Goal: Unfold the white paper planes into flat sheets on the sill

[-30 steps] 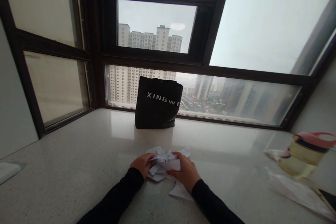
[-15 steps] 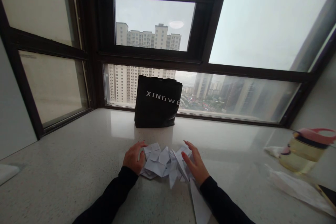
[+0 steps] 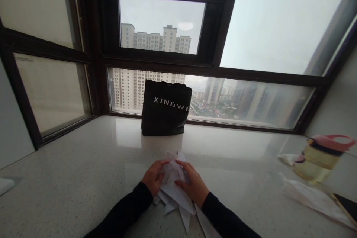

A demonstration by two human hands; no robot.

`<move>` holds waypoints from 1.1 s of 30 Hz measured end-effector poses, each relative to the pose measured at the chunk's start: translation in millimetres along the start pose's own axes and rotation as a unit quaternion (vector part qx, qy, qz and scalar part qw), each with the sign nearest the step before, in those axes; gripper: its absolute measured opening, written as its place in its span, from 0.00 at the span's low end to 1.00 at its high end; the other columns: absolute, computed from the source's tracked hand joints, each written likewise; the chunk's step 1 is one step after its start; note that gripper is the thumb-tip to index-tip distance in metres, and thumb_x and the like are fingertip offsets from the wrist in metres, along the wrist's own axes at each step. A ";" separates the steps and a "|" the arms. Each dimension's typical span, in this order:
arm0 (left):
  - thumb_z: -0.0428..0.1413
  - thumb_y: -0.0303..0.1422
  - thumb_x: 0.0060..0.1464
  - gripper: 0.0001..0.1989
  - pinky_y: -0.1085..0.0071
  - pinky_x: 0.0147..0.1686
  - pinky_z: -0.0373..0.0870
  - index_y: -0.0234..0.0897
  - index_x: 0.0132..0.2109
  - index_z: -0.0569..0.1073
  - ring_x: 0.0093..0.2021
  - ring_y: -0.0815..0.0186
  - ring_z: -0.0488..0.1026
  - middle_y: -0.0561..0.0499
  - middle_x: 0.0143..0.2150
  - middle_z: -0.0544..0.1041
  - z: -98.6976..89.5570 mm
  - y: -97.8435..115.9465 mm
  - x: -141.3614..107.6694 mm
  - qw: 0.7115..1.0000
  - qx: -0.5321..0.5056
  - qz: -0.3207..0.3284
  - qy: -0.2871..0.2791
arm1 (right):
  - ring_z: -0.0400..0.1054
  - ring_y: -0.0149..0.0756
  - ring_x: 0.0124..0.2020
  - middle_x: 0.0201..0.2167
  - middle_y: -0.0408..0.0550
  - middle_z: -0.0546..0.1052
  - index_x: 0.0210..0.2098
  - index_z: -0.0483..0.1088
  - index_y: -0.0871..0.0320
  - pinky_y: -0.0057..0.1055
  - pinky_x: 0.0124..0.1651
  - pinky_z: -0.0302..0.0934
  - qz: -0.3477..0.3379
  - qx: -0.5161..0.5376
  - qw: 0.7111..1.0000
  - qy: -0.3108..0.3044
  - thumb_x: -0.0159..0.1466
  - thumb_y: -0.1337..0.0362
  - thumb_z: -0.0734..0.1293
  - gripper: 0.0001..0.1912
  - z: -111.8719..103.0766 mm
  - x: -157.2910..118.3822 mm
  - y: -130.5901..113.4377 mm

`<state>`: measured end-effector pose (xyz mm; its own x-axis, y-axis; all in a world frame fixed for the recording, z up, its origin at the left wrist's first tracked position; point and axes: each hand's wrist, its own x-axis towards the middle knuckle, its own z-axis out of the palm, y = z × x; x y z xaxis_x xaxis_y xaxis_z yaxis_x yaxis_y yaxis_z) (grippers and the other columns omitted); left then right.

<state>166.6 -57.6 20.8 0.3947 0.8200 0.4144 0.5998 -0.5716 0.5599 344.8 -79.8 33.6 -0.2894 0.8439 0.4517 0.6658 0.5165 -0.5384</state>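
A heap of folded white paper pieces (image 3: 172, 184) is squeezed together between my two hands on the speckled white countertop (image 3: 83, 189). My left hand (image 3: 153, 177) curls around the heap's left side. From the right, my right hand (image 3: 195, 185) presses in, its fingers lying over the top and side of the papers. Several pointed corners stick out toward me, below the hands. A longer white sheet (image 3: 205, 225) lies partly under my right forearm. The lower pieces are partly hidden.
A black bag (image 3: 166, 111) with white lettering stands upright behind the papers, by the window. At the right are a yellowish bottle with a pink lid (image 3: 319, 160), a crumpled clear wrapper (image 3: 309, 199) and a dark flat device (image 3: 347, 206) at the edge.
Both hands have moved inward toward each other. The loosely spread paper pieces are now bunched into a narrower, taller heap between them. The view has shifted slightly.
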 end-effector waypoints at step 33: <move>0.45 0.23 0.39 0.32 0.59 0.52 0.45 0.40 0.56 0.52 0.56 0.63 0.49 0.49 0.57 0.54 -44.7 26.8 -10.5 0.983 0.140 -0.039 -0.110 | 0.50 0.39 0.53 0.55 0.49 0.54 0.56 0.44 0.55 0.38 0.49 0.53 -0.031 0.108 0.993 0.028 0.54 0.67 0.60 0.33 3.0 -22.8 -14.8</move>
<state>147.5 -82.7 63.6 0.4618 0.8652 0.1956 0.7905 -0.5014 0.3517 339.5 -106.3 29.2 -0.2821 0.8028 0.5253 0.4828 0.5920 -0.6453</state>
